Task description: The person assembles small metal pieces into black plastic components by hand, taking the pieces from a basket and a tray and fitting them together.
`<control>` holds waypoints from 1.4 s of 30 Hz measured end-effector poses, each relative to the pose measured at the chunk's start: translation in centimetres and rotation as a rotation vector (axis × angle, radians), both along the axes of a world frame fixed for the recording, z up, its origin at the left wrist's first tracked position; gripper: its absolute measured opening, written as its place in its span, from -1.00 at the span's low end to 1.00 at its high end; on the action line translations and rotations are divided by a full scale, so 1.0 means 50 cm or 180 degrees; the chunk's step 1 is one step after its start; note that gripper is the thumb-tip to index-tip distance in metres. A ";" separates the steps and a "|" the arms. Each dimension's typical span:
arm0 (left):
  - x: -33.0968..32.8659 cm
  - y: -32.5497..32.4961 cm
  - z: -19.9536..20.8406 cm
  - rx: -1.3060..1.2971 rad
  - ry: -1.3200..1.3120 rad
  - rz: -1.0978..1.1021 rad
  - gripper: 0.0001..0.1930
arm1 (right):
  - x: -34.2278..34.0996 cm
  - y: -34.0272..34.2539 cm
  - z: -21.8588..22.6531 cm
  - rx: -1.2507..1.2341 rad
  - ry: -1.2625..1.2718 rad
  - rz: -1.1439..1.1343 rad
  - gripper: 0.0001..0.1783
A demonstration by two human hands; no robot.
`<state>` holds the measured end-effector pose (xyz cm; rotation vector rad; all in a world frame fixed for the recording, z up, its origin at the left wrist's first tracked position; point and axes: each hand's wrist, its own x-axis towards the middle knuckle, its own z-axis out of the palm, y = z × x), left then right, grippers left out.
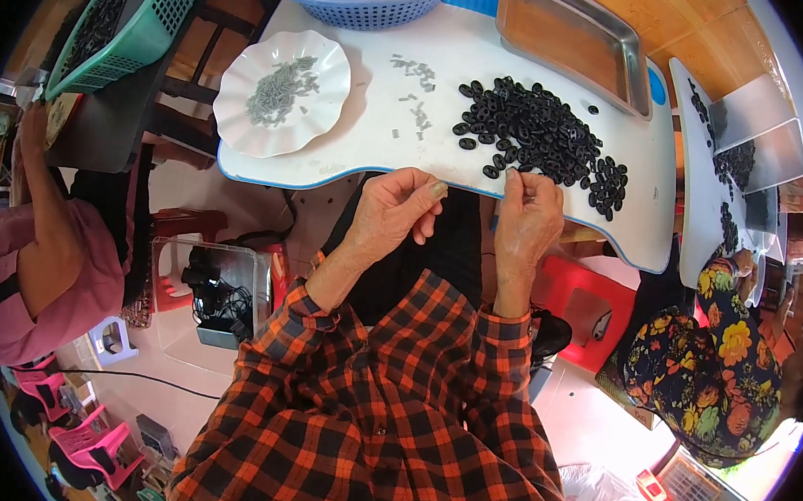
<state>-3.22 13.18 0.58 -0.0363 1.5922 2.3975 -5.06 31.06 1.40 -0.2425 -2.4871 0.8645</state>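
Over the table's near edge my left hand [397,211] is closed, thumb pressed against the bent forefinger. Whatever it pinches, if anything, is too small to make out. My right hand [529,217] is closed too, fingertips down at the near side of a pile of small black oval pieces with holes [545,130]; what sits between them is hidden. A white scalloped plate [233,127] at the left holds a heap of small clear-grey pieces [282,91]. More of these clear pieces [420,114] lie loose on the white tabletop [380,151] between plate and pile.
A blue basket [372,11] of black pieces stands at the back, with a metal tray [579,44] to its right. Far left is a green basket [152,28]. People sit on both sides, a pink sleeve [46,272] left and a flowered one [705,365] right.
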 end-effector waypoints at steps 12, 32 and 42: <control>-0.002 -0.003 -0.013 0.1026 -0.0292 -0.0069 -0.79 | -0.004 -0.013 0.004 0.0231 -0.0155 -0.0078 -0.87; 0.014 0.022 -0.011 0.1134 -0.0440 0.0150 -0.77 | 0.077 -0.096 0.004 -0.2546 -0.0068 0.1167 -0.89; 0.020 0.035 -0.011 0.0924 -0.0407 0.0313 -0.78 | 0.076 -0.104 -0.028 -0.2546 0.0136 0.0986 -0.88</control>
